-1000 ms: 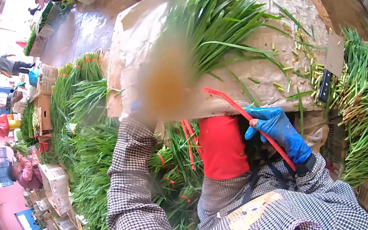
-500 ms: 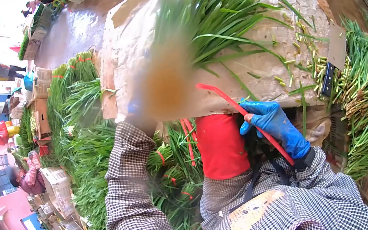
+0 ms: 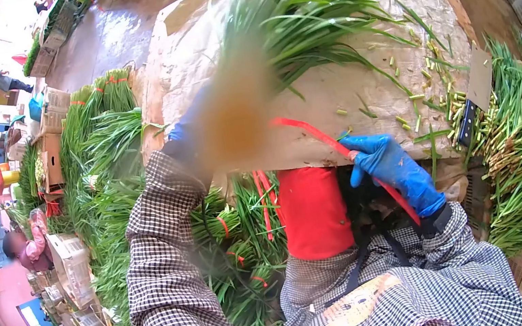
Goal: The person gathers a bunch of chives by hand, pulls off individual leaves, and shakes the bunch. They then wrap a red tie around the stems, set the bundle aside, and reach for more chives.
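My left hand (image 3: pixel 235 108) is lifted close to the camera and shows only as a blur. It is shut on the stem end of a thick bunch of green chives (image 3: pixel 312 13) whose leaves fan out over the paper-covered table (image 3: pixel 345 90). My right hand (image 3: pixel 389 165), in a blue glove, pinches a red tie band (image 3: pixel 311 134) at the table's near edge. The band's free end points up and left toward the bunch.
A cleaver (image 3: pixel 474 93) lies at the table's right edge among cut stem bits. Loose chives (image 3: pixel 516 141) are heaped to the right, tied bunches (image 3: pixel 111 174) piled to the left. A red container (image 3: pixel 314 213) stands below the table. Other people work at far left.
My left hand has lifted the bunch slightly higher and nearer the camera. My right hand with the red band has shifted a little to the right along the table edge.
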Demonstrator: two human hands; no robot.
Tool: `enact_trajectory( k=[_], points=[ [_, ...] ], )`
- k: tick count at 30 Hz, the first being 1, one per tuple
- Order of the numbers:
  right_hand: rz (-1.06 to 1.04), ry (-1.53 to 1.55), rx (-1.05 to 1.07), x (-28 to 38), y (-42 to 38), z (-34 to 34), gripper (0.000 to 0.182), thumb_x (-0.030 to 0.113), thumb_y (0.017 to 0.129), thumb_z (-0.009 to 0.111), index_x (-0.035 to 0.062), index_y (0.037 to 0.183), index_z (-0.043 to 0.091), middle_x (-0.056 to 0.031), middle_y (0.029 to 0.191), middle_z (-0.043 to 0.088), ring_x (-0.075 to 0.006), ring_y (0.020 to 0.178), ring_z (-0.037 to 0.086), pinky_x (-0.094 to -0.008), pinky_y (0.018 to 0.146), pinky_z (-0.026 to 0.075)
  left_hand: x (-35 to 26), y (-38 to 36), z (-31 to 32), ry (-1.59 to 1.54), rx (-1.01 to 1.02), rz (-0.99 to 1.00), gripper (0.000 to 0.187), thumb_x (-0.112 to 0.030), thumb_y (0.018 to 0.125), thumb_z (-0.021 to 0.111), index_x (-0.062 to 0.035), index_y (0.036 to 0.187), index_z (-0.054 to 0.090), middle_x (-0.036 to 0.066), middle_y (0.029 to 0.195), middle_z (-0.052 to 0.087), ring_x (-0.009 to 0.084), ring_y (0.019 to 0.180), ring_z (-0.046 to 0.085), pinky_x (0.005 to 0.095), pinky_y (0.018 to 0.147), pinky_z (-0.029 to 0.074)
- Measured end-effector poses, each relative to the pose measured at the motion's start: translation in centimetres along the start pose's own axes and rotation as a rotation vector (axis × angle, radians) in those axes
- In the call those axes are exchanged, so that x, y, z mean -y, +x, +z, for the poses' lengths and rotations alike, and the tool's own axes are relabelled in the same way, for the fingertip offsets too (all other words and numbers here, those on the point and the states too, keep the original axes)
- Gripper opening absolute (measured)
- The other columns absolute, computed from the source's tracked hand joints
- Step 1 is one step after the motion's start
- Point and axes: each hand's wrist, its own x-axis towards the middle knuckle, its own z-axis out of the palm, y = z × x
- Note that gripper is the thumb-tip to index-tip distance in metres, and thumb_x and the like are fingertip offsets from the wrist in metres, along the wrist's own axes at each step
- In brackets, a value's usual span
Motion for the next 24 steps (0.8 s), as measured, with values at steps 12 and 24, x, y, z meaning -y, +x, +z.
enact_trajectory(
  k=[12, 24],
  points=[
    [-0.028, -0.537, 0.051, 3.9, 3.3, -2.2, 0.032, 0.010, 0.083, 0.049, 0.0027, 0.111, 0.061, -0.0074, 0.067, 0.066, -0.0130, 0.050, 0.061, -0.0283, 0.054, 0.049, -1.6, -2.9, -0.6, -0.571, 0.105, -0.201, 0.032, -0.021, 0.077, 0.069, -0.0050, 0.103, 0.058, 0.005, 0.078, 0.062, 0.0142, 0.063, 0.061, 0.0279, 0.057, 0.052],
    [0.030, -0.592, 0.121, 8.4, 10.3, 3.5, 0.019, 0.011, 0.080, 0.051, 0.0050, 0.090, 0.066, -0.0061, 0.061, 0.064, -0.0142, 0.052, 0.064, -0.0294, 0.054, 0.049, -3.8, -7.2, -0.1, -0.937, 0.071, 0.027, 0.042, -0.020, 0.077, 0.068, -0.0043, 0.113, 0.055, 0.008, 0.092, 0.064, 0.0168, 0.078, 0.063, 0.0307, 0.067, 0.053]
  ],
)
